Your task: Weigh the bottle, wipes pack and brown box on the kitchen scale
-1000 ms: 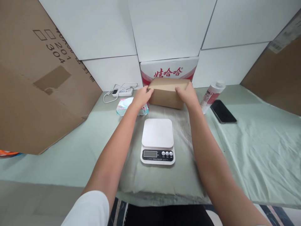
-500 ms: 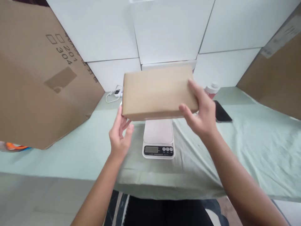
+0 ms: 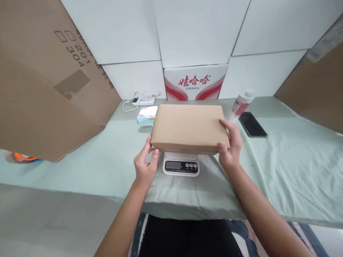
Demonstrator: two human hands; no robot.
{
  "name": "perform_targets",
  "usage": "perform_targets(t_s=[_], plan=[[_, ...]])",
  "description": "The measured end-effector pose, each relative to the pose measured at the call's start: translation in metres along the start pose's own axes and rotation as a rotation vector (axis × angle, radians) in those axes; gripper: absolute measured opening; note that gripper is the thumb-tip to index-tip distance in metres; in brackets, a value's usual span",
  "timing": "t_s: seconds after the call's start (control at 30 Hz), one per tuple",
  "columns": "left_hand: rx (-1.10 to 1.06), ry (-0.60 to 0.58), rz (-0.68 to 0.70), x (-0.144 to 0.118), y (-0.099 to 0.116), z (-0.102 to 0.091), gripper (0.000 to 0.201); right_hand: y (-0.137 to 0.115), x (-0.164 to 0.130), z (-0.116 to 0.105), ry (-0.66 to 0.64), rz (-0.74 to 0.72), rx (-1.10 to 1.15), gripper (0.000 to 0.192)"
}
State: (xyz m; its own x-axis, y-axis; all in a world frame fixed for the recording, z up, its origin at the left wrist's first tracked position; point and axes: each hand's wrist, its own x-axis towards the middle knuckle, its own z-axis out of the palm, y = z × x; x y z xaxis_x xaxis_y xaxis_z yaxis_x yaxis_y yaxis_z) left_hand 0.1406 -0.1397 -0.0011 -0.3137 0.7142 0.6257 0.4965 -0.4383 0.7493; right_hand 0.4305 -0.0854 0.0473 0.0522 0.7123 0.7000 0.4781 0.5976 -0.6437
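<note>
While two hands (image 3: 145, 163) (image 3: 230, 149) hold one box (image 3: 189, 125), one scale (image 3: 181, 169) sits beneath.

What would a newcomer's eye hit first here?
Likely the plain brown box at the centre, held at its ends by the left hand and right hand, with the front of a white scale showing below it. Behind, a white carton with bold red lettering stands against the wall. Big brown cardboard with printed numbers fills the upper left.
</note>
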Motion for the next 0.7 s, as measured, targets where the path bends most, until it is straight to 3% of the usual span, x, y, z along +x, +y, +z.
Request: perform_targets(t_s=[0.47,0.7], plan=[[0.029,-0.019,-0.094,-0.004,-0.004,-0.001,0.058,0.019,-0.002,0.007,0.039,-0.031,0.04,0.079],[-0.045,-0.017,-0.139,-0.002,-0.005,-0.002,0.06,0.017,0.0,0.005,0.109,-0.066,0.096,0.066]])
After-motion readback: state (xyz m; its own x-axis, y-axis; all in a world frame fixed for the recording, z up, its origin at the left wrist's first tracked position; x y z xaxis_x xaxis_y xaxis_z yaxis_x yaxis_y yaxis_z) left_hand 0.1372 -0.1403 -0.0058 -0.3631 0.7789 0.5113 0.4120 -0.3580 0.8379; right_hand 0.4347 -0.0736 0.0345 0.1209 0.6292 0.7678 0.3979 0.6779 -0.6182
